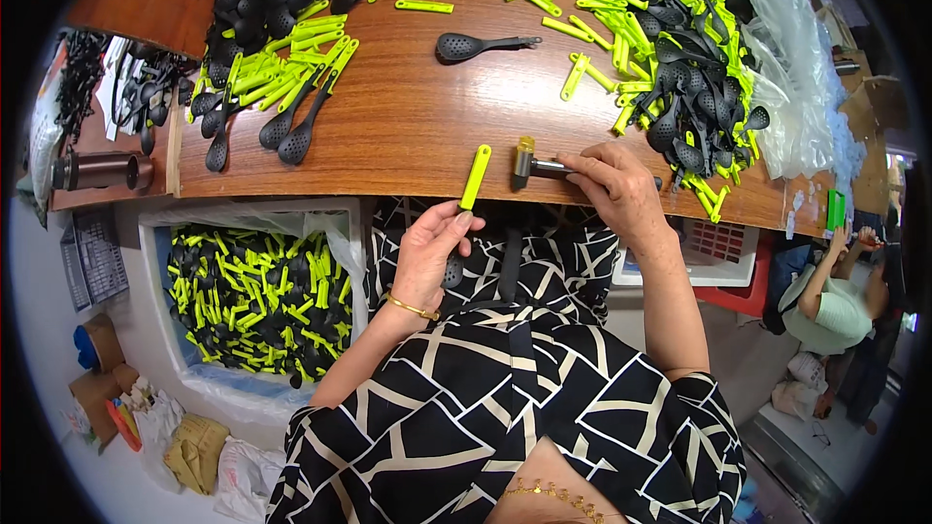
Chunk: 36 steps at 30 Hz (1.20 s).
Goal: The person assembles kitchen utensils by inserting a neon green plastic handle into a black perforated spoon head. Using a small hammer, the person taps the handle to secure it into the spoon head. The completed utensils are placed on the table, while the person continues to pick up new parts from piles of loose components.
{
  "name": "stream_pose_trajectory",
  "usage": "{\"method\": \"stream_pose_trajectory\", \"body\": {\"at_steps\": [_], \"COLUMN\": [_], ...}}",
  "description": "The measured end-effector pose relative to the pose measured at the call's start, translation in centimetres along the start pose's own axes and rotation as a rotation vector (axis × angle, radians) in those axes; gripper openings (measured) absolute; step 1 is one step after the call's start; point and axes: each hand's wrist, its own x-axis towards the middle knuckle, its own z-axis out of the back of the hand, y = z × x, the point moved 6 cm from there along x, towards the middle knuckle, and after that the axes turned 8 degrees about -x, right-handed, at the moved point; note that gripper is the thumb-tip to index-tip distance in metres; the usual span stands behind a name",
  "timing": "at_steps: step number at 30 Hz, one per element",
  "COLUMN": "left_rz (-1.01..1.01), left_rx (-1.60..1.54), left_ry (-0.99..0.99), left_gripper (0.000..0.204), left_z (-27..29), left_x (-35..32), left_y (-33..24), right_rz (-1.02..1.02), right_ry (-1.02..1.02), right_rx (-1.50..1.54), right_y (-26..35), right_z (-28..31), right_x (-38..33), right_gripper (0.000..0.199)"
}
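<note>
My left hand [427, 247] is closed round the neck of a black slotted spoon with a lime-green handle [476, 178]. That handle points up and away, just over the table's near edge, while the perforated bowl hangs below my fingers, partly hidden. In my right hand [621, 189] is a small mallet [525, 163], gripped by its dark shaft. Its head, black with a yellow face, stands at the table edge just right of the green handle, apart from it. Farther off lies a black slotted spoon [461, 47] with no green handle on it.
Heaps of black spoons [694, 78] and loose green handles [296, 49] cover the wooden table [388, 116] at both sides. Below on the left, a plastic-lined bin [155, 277] is full of green-handled spoons. A white crate [748, 267] is under the table's right side. Another person [830, 296] is far right.
</note>
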Motion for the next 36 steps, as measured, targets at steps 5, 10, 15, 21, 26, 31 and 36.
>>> {"method": "stream_pose_trajectory", "body": {"at_steps": [5,10,15,21,26,31,36], "left_rz": [0.041,-0.236,-0.439,-0.427,-0.469,-0.792,-1.221], "left_rx": [-0.018,0.297,0.363,0.793,0.8,1.065,1.479], "left_ry": [-0.019,-0.195,-0.613,-0.592,-0.139,0.094,0.046], "left_gripper": [0.03,0.028,0.032,0.033,0.013,0.015,0.024], "left_z": [1.5,8.8,31.0,30.1,5.0,-7.8,-13.2], "left_x": [-1.6,-3.6,-4.0,-2.1,-2.0,5.1,12.5], "left_y": [-0.3,-1.8,0.4,-3.9,-12.9,-14.9,-15.4], "right_rz": [-0.013,-0.024,0.077,0.051,-0.135,-0.073,-0.129], "right_ry": [-0.076,-0.192,-0.262,-0.264,-0.233,-0.167,-0.253], "right_rx": [-0.03,-0.105,-0.303,-0.174,-0.009,0.057,0.091], "right_y": [-0.8,-3.7,-5.7,-7.4,-7.4,-8.2,-8.9], "right_z": [0.2,0.4,-1.3,-1.5,-0.6,-1.0,-1.2], "right_x": [-0.4,2.7,8.5,8.2,7.5,7.2,6.6], "right_gripper": [0.027,0.022,0.024,0.022,0.02,0.015,0.014]}}
